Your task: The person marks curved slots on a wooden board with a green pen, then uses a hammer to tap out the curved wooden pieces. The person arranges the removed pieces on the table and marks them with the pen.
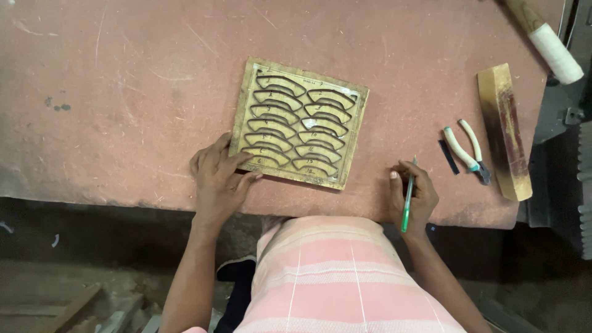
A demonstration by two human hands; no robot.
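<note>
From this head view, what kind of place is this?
Likely a small craft workshop: a worn reddish workbench, a wooden stencil board of curved cut-outs under the left hand, and pliers nearby.

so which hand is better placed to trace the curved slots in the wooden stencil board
Probably the right hand: it grips the green pen beside the wooden stencil board, while the left hand rests on its corner.

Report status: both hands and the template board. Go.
Left hand flat on the template board, lower left corner. Right hand holds green pen, clear of board. Pliers lie right, out of the way.
</note>
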